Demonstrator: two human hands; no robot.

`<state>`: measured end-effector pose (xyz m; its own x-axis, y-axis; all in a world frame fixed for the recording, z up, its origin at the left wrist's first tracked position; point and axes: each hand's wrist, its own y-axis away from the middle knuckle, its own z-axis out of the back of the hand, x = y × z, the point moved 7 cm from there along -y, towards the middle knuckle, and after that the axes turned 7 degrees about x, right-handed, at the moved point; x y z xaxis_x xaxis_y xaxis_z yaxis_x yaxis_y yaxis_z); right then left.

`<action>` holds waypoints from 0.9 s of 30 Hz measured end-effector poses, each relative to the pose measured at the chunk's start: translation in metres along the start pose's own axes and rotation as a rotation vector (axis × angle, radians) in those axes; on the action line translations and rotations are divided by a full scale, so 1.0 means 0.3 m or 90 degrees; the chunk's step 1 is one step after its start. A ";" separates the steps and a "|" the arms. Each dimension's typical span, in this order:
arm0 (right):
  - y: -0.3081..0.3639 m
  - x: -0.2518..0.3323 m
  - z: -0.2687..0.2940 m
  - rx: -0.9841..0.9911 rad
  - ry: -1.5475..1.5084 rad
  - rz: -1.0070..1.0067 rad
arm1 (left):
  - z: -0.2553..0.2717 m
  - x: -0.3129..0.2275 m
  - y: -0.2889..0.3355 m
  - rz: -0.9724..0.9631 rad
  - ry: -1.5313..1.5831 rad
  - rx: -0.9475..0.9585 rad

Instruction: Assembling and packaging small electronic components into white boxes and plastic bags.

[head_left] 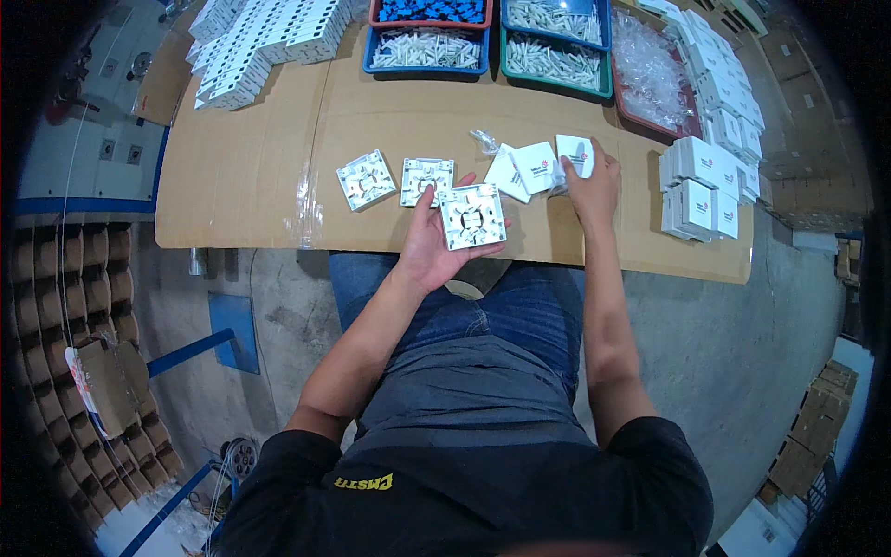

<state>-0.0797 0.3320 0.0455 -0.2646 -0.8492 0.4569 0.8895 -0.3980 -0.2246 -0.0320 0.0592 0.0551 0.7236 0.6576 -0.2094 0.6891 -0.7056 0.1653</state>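
My left hand [429, 251] holds a white square plastic box base [473, 217] near the table's front edge, its moulded inside facing up. Two similar bases lie beyond it: one tilted base [367, 180] at the left, and another base [427, 178] partly behind my fingers. My right hand [596, 190] is closed on a white square cover [576, 151] with small print, thumb and fingers at its edges. Left of that, a second cover [535, 167] overlaps a further cover [506, 174]. A small clear plastic bag [484, 141] lies just past them.
Cardboard [278, 158] covers the table. Along the far side stand a blue bin [427, 71] and a green bin [557, 85] of white pieces, plus a red bin [694, 121] of clear bags. White boxes are stacked at far left [237, 88] and at right [691, 204].
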 end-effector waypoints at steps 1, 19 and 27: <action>-0.026 -0.007 -0.008 0.001 0.000 0.000 | 0.010 0.005 0.009 -0.006 0.006 -0.004; 0.156 0.407 0.108 0.673 -1.292 -0.009 | -0.104 -0.076 0.008 -0.185 -0.358 -0.129; 0.212 0.403 0.042 0.618 -1.360 -0.159 | -0.059 -0.002 0.028 0.099 0.027 -0.034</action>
<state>-0.0503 0.2082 0.0973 -0.3114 0.8356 0.4526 0.9330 0.3593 -0.0215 -0.0259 0.0577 0.0737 0.8223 0.5526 -0.1358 0.5683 -0.7860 0.2434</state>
